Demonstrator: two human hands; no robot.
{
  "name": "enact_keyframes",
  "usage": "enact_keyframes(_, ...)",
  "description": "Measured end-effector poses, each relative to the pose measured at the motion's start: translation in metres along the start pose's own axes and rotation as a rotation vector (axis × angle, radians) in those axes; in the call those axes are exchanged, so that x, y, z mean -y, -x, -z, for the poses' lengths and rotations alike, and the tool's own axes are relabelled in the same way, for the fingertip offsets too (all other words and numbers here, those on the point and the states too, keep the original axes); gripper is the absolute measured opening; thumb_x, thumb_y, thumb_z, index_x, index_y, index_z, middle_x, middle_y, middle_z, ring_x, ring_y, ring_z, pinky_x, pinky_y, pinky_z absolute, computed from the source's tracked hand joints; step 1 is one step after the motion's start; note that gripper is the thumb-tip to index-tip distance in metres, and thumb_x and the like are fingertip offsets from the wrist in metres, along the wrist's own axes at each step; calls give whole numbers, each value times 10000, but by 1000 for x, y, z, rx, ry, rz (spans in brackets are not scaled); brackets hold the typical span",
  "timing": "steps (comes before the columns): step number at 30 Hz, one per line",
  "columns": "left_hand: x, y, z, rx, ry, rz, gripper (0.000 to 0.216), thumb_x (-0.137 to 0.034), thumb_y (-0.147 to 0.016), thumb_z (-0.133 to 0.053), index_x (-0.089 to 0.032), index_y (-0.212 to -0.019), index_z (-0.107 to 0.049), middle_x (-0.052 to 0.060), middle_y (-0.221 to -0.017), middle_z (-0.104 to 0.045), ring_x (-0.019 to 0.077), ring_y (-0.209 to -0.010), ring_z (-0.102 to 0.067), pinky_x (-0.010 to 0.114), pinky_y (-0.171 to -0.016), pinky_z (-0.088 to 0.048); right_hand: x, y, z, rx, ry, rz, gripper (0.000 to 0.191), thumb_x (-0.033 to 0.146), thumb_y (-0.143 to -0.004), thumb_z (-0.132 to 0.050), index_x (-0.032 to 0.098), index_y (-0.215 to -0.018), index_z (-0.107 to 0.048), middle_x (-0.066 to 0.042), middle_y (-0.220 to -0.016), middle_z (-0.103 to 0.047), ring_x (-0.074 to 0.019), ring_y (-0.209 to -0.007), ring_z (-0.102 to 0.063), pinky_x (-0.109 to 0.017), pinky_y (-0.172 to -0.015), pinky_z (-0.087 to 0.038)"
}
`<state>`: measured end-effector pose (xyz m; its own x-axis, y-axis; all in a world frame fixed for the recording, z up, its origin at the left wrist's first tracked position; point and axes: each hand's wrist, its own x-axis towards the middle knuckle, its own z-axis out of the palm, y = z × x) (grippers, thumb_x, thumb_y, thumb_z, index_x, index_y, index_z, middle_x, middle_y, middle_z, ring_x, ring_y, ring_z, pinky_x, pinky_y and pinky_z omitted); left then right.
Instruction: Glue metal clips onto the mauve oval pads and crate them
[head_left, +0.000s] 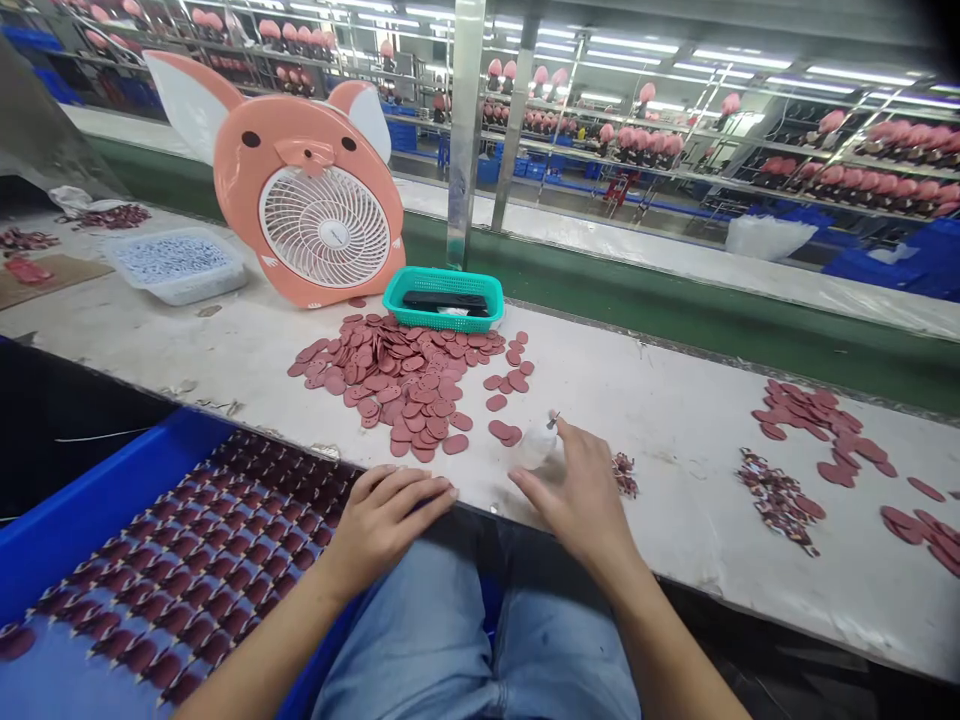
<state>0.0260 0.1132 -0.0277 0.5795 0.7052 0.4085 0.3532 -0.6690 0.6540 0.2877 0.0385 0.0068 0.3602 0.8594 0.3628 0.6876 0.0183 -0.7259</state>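
Observation:
My right hand [579, 490] is spread over a small clear plastic bottle [537, 447] with a thin metal tip, which seems held between thumb and forefinger. My left hand [386, 525] lies curled on the front edge of the white workbench [675, 500], with nothing visible in it. Just beyond both hands spreads a loose heap of flat, oval, reddish-pink pieces [405, 385]. A little tuft of printed scraps [625, 475] sits to the right of my right hand. Below my left hand, a blue bin [112, 500] holds overlapping rows of dark red pieces [195, 570].
A teal basket [444, 298] with a black object stands behind the heap. Beside it are a pink pig-shaped fan [311, 190] and a white tub of small pieces [176, 265]. More pink and printed pieces [806, 420] lie on the right. Long factory shelves run behind.

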Motion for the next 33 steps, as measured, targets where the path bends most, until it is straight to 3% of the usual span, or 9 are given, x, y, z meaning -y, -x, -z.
enact_keyframes(3,-15,11,-9,-156,163,186,227,-242,-894,-667,-378,-996,-817,12,-976,-830,227,-903,-738,422,-964,-443,9,-11,-14,1,-147,-66,379,485,-812,-731,232,-1071,-619,-125,-1111,-660,-362,-1106,-524,-576,-1042,-364)
enact_keyframes(5,-32,14,-15,-260,309,354,220,-320,-939,-616,-272,-1019,-815,78,-937,-826,231,-844,-742,405,-853,-529,13,-8,-15,-4,-252,-90,286,480,-872,-660,244,-1012,-576,-79,-1002,-646,-296,-992,-575,-506,-963,-451)
enact_keyframes(8,-58,17,-24,-302,532,574,327,-392,-961,-573,-167,-1029,-800,138,-885,-818,221,-720,-740,329,-630,-577,25,11,-13,68,-467,-162,284,477,-899,-629,267,-1023,-483,-4,-876,-603,-189,-736,-611,-329,-634,-546)
enact_keyframes(11,-77,20,-29,-315,797,768,306,-446,-864,-698,-175,-933,-821,128,-843,-811,192,-679,-715,263,-559,-563,41,35,-19,233,-637,-256,342,475,-852,-707,258,-994,-485,48,-717,-568,-116,-490,-518,-219,-384,-418)
enact_keyframes(15,-89,28,-30,-372,1080,958,243,-434,-709,-853,-224,-831,-839,82,-805,-790,163,-677,-669,214,-544,-542,54,54,-30,396,-870,-429,373,382,-747,-838,228,-937,-556,47,-701,-610,-85,-500,-500,-188,-409,-393)
enact_keyframes(22,-91,41,-16,-179,702,587,207,-371,-882,-705,-323,-1048,-819,48,-813,-734,190,-730,-688,288,-677,-576,47,61,-34,501,-1014,-499,361,331,-716,-862,218,-913,-580,49,-647,-599,-81,-497,-479,-167,-410,-340)
enact_keyframes(27,-86,51,-32,-438,708,403,445,-368,-663,-906,-381,-1092,-789,30,-908,-742,203,-790,-687,294,-721,-586,66,73,-45,287,-1177,-781,531,442,-665,-880,251,-979,-498,49,-644,-588,-95,-496,-468,-152,-371,-343)
enact_keyframes(30,-84,56,-42,-558,578,324,398,-257,-699,-892,-405,-1055,-793,23,-968,-770,203,-866,-693,307,-809,-577,77,80,-53,294,-1219,-852,585,452,-643,-894,254,-985,-462,59,-651,-574,-71,-469,-448,-143,-383,-354)
enact_keyframes(33,-86,59,-42,-590,679,421,329,-248,-731,-867,-392,-1020,-803,31,-1051,-797,224,-973,-720,330,-875,-581,75,83,-55,375,-1185,-799,582,551,-696,-835,254,-1002,-440,67,-636,-542,-75,-465,-450,-153,-390,-387)
